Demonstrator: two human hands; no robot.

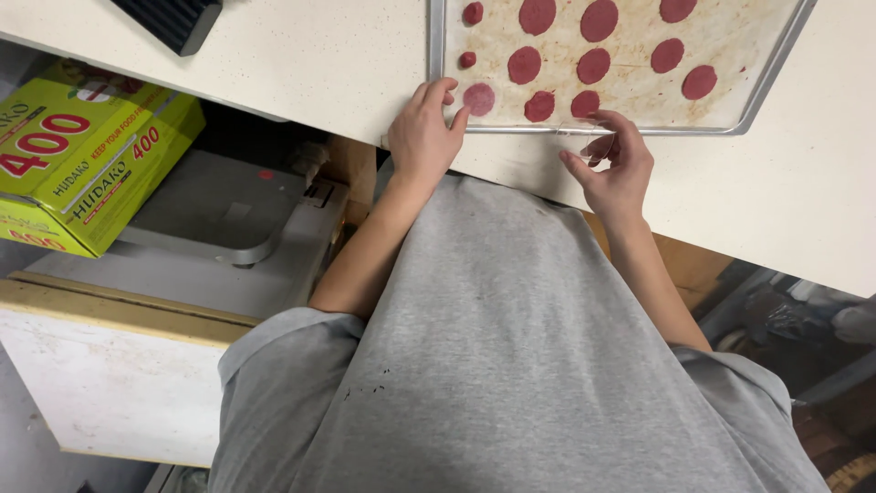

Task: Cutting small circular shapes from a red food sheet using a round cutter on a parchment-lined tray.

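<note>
Left hand [424, 137] fingers spread on tray [436, 55] rim, upper centre; right hand [616, 164] loosely curled, empty; nudge risks smearing soft red discs [478, 98] at desk [319, 64] edge

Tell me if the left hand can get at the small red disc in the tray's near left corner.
Probably yes: the left hand rests at the tray edge, and nothing lies between it and the disc.
</note>
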